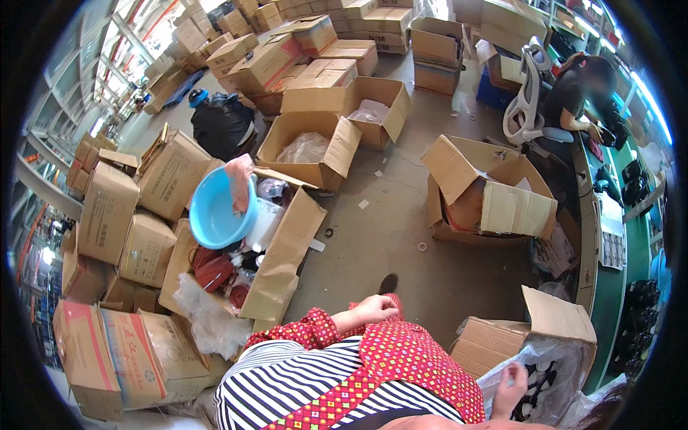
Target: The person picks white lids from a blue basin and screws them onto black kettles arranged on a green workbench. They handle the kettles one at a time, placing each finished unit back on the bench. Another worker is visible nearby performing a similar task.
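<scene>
My left hand (377, 309) is in front of the red patterned apron (412, 358), its fingers curled in. Nothing shows sticking out of it. At the lower right my right hand (509, 390) is raised with its fingers loosely bent and apart, and I see nothing in it. It is beside an open carton (562, 315) lined with clear plastic film. Inside that carton sit several clear and black round items (539, 387), whose kind I cannot make out. Part of them is hidden behind the hand and the film.
On the left, an open carton (283, 261) of mixed goods carries a light blue basin (215, 215). Stacked cartons (107, 208) stand beyond it. Ahead are more open cartons (494, 190). Along the right runs a green workbench (609, 301), where a person (573, 107) sits near a grey chair (527, 100).
</scene>
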Demonstrator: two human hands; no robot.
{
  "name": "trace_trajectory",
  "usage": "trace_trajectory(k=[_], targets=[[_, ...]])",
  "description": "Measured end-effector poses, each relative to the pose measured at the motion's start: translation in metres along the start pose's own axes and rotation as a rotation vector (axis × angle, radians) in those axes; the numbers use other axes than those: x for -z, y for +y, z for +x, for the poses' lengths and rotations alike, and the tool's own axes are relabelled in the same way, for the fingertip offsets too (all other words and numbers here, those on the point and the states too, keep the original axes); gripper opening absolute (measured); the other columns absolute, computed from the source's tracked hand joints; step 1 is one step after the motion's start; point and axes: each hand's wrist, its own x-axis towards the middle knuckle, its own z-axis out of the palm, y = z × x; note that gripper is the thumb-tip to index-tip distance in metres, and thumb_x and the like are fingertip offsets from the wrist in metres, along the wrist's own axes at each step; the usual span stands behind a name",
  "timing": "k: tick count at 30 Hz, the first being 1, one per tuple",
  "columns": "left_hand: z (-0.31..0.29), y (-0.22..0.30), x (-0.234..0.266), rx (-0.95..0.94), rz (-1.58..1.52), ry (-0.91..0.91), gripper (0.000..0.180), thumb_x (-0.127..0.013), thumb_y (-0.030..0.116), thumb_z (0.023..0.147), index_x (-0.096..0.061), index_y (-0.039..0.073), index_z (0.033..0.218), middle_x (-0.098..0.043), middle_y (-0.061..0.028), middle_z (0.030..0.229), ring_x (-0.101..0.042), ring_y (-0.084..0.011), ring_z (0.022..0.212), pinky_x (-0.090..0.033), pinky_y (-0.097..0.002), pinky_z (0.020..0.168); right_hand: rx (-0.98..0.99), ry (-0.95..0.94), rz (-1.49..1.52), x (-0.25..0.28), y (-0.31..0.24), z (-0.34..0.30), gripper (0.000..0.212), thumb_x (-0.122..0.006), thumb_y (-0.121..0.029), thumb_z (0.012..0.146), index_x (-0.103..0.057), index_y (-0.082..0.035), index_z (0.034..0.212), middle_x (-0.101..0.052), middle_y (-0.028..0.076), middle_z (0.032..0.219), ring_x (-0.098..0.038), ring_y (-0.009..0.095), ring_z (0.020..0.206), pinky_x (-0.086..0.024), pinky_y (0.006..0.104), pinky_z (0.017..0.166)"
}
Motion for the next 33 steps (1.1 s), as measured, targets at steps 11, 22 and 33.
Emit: trace_trajectory(k=[11,22,33], targets=[[0.232,0.106,0.083,-0.142,0.114,-0.227,0.032,-0.071,0.031,0.096,-0.074,0.004,0.113,-0.077,-0.0132,0.098,-0.074,-0.0204,0.09,-0.058,-0.0342,0.081,-0.72,0.463,0.223,-0.08,0.087,0.129,0.095,-0.076,-0.054,0.088,-0.039,0.013,0.145,-0.053,0.033,0.143,-0.05,0.041,0.136,-0.037,0.0426,0.114],[0.432,0.206,0.12,-0.189,0.15,-0.392,0.025,-0.068,0.02,0.097,-0.072,-0.004,0.104,-0.073,-0.0075,0.084,-0.069,-0.0121,0.072,-0.058,-0.0282,0.067,-1.184,0.608,0.213,-0.078,0.11,0.167,0.054,-0.085,-0.042,0.079,-0.076,0.004,0.106,-0.077,0.019,0.097,-0.076,0.029,0.09,-0.057,0.0366,0.081],[0.509,0.374,-0.034,-0.359,0.313,-0.786,0.026,-0.066,0.018,0.099,-0.07,-0.004,0.112,-0.075,-0.0085,0.091,-0.07,-0.0151,0.078,-0.056,-0.0292,0.071,-1.448,0.496,0.011,-0.073,0.081,0.186,0.046,-0.083,-0.036,0.078,-0.072,0.001,0.103,-0.073,0.024,0.098,-0.071,0.04,0.096,-0.057,0.0483,0.086]])
